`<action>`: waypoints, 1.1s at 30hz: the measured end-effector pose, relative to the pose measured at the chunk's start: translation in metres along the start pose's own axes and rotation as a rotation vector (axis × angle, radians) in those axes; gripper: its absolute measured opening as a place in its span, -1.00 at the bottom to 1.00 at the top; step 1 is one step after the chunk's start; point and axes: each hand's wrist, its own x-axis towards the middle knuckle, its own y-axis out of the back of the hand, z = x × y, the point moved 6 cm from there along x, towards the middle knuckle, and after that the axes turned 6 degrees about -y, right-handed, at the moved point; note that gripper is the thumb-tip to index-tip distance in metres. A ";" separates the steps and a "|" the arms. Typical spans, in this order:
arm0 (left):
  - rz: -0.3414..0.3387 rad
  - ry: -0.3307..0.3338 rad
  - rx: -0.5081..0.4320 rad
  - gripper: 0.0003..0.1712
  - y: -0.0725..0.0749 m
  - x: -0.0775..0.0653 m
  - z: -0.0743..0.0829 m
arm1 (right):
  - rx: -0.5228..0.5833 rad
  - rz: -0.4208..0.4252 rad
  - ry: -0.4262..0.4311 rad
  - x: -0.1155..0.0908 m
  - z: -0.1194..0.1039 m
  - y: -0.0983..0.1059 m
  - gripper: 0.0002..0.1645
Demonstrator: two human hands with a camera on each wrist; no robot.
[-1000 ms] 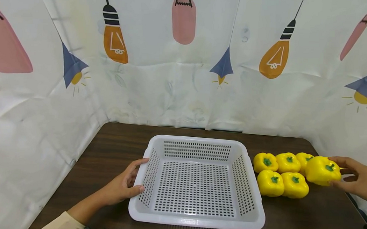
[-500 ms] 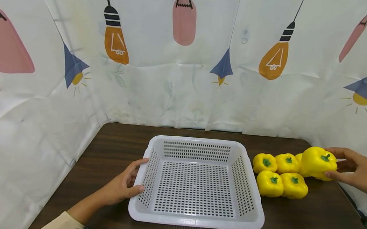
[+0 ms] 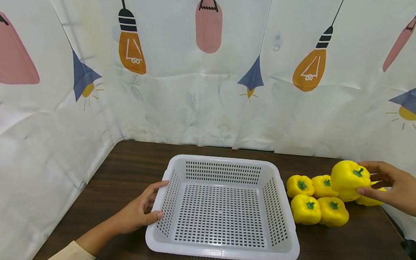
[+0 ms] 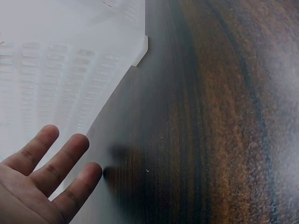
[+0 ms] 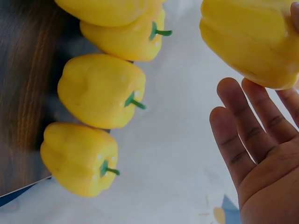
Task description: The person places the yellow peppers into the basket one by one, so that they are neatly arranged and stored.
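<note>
My right hand (image 3: pixel 397 189) holds a yellow bell pepper (image 3: pixel 348 179) between thumb and fingertips, raised above the other peppers. Its green stem faces the head camera. In the right wrist view, the held bell pepper (image 5: pixel 252 42) is partly cut off at the top right. More yellow bell peppers (image 3: pixel 306 209) lie grouped on the table, some partly hidden behind the held one. My left hand (image 3: pixel 140 207) rests at the left rim of a white perforated plastic basket (image 3: pixel 222 252), thumb over the rim. Three straight fingers (image 4: pixel 60 165) show beside its outer wall in the left wrist view.
The dark wood-grain table (image 3: pixel 138 161) bears the basket at its middle and the peppers to the right. A white printed cloth (image 3: pixel 195 109) hangs behind and along the sides. Near the right edge is a black object (image 3: pixel 415 251).
My right hand has lifted the bell pepper and carried it leftward over the others, uncovering a pepper at the right. The left hand and the basket have stayed put.
</note>
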 end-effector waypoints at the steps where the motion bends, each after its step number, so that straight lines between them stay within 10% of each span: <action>1: 0.000 0.002 0.000 -0.06 0.000 0.000 0.000 | -0.002 0.001 0.006 0.000 -0.002 0.001 -0.09; 33: -0.003 -0.003 -0.025 -0.06 0.000 0.000 0.003 | 0.002 -0.044 0.150 0.021 -0.063 -0.002 -0.20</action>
